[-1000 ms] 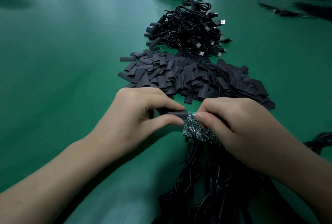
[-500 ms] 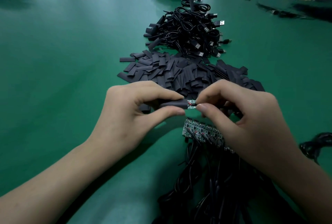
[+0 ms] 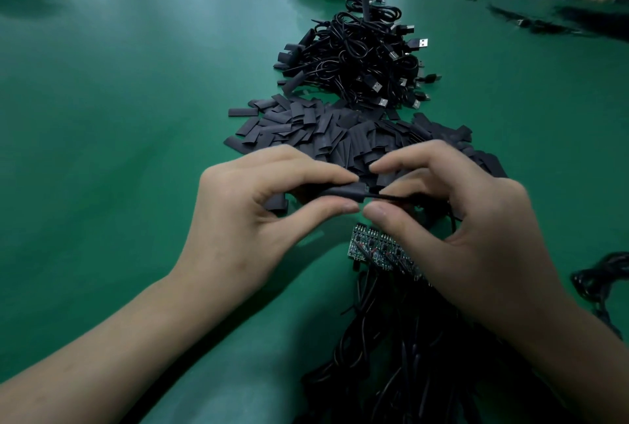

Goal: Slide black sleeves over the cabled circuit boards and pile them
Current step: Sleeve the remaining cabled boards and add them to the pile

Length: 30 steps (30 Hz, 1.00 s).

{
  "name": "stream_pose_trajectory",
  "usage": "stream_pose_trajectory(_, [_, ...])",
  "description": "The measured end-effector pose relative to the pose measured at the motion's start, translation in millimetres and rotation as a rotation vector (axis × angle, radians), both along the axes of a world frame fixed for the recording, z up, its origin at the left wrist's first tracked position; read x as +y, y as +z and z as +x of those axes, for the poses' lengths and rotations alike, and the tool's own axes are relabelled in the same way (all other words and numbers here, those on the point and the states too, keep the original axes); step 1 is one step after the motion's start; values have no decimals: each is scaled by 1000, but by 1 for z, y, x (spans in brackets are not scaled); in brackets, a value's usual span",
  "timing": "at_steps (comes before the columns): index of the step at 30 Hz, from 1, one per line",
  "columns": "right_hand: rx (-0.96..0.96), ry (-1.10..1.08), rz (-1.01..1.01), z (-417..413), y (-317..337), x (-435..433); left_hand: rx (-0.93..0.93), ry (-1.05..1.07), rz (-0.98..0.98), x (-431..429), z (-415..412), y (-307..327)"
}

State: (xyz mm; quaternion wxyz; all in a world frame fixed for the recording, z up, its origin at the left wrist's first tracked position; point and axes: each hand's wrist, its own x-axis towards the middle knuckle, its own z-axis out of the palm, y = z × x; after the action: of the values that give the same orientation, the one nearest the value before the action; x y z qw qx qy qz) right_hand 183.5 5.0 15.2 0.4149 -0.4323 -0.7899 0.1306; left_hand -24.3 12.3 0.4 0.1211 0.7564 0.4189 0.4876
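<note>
Black sleeve [image 3: 340, 191] now hides the green board; right fingers [image 3: 384, 216] pinch only cable [image 3: 396, 198].

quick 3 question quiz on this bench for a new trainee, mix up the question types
1. True or false: the left hand pinches a black sleeve.
2. Which lies on the table between the person's arms? A scissors, B bare circuit boards, C a tape roll.
3. Fill in: the right hand holds the thin ___ leaving the sleeve.
Key: 1 true; 2 B; 3 cable.
</note>
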Motion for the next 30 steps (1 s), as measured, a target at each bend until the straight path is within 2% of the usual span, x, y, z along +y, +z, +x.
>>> stream_pose_trajectory(6, [-61,-63,64,-1,-4,-1,-48,142,-9,0,5,-5])
stream_pose_trajectory(12, [-103,-152,226,-7,-8,-4,-203,103,-81,-2,11,-6])
stream_pose_trajectory(21, [-78,-117,190,-9,-6,-6,-273,44,-118,-4,12,-4])
stream_pose_trajectory(30, [-51,-134,138,-11,-7,-7,-192,50,-26,-5,13,0])
